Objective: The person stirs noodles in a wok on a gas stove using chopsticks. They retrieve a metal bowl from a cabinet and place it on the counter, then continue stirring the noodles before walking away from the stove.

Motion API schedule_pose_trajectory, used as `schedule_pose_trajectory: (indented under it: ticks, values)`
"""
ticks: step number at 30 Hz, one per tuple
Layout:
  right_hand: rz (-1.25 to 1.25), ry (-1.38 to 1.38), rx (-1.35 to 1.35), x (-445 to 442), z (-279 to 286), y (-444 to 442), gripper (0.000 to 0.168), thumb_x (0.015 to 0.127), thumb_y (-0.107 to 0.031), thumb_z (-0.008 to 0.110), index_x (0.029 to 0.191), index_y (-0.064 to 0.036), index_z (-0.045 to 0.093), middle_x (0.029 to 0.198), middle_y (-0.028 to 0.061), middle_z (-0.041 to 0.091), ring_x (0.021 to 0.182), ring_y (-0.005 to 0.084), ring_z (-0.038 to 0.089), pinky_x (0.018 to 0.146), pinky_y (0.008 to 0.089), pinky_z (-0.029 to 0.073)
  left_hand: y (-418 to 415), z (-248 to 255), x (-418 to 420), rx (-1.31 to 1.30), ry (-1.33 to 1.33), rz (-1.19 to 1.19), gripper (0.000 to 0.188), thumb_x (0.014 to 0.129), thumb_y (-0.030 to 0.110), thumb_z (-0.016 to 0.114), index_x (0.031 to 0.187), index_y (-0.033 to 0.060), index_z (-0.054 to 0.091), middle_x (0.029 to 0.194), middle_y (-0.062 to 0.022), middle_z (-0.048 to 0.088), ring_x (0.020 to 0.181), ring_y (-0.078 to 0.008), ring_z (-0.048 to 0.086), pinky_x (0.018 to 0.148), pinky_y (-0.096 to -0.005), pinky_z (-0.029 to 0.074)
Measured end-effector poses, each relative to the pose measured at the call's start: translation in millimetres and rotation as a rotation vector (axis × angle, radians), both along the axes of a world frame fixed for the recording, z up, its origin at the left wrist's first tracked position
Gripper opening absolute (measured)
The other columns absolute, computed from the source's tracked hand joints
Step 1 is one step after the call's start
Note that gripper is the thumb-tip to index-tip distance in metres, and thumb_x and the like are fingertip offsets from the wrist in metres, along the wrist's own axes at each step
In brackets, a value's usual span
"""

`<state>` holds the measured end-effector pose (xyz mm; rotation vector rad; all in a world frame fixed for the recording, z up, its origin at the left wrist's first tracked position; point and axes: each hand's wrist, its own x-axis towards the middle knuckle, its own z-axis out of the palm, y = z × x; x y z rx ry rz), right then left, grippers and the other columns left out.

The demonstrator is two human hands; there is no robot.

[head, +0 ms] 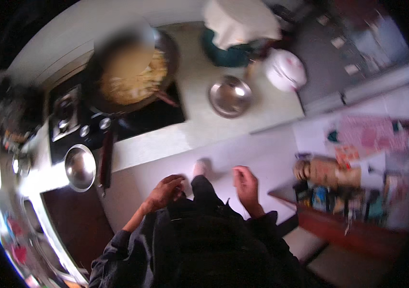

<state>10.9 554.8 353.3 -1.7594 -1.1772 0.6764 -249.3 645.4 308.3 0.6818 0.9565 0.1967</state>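
My left hand [166, 189] is in front of my body, above the floor, its fingers loosely curled around nothing visible. My right hand [245, 183] hangs to the right with bent fingers, also with nothing visible in it. Neither touches the counter [197, 133]. Ahead on the left, a dark wok [172, 54] of chopped yellowish food [132, 90] sits on a black gas stove [154, 117]. A blurred patch covers part of the wok. From its near side a long dark-red handle [107, 158] juts past the counter edge. Left of the handle is a shiny metal bowl [80, 167].
Another metal bowl [230, 96] stands on the counter right of the stove. Behind are a dark green vessel [218, 50] under a pale cloth [242, 21] and a white rounded container [285, 70]. At right, a reddish-brown table [334, 225] bears several packages and papers.
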Motion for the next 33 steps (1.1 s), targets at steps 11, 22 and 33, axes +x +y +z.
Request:
schedule_pose_trajectory:
  ticks: [11, 22, 33]
  values:
    - [-0.136, 0.047, -0.291, 5, -14, -132, 0.021, 0.09, -0.017, 0.052, 0.101, 0.0, 0.058, 0.095, 0.0182, 0.062, 0.09, 0.0337, 0.06, 0.078, 0.0384, 0.048, -33, -55, 71, -0.184, -0.009, -0.391, 0.033, 0.093, 0.027, 0.053, 0.119, 0.0064, 0.049, 0.08, -0.0063, 0.058, 0.06, -0.0163, 0.054, 0.049, -0.0292, 0.044]
    - [-0.485, 0.126, -0.429, 61, -62, -294, 0.028, 0.094, -0.023, 0.051, 0.107, 0.001, 0.056, 0.101, 0.0194, 0.061, 0.092, 0.0339, 0.06, 0.082, 0.0423, 0.049, -110, -39, 240, 0.016, 0.173, -0.893, 0.033, 0.094, 0.027, 0.052, 0.117, 0.003, 0.049, 0.081, -0.0069, 0.057, 0.062, -0.0134, 0.055, 0.048, -0.0249, 0.043]
    - [-0.962, 0.075, -0.317, 129, -105, -463, 0.026, 0.089, -0.025, 0.054, 0.103, -0.003, 0.057, 0.094, 0.02, 0.062, 0.087, 0.0372, 0.06, 0.078, 0.0444, 0.048, -257, -33, 406, 0.159, 0.168, -1.324, 0.032, 0.093, 0.024, 0.054, 0.117, 0.0043, 0.05, 0.08, -0.0053, 0.059, 0.061, -0.0124, 0.055, 0.051, -0.0251, 0.044]
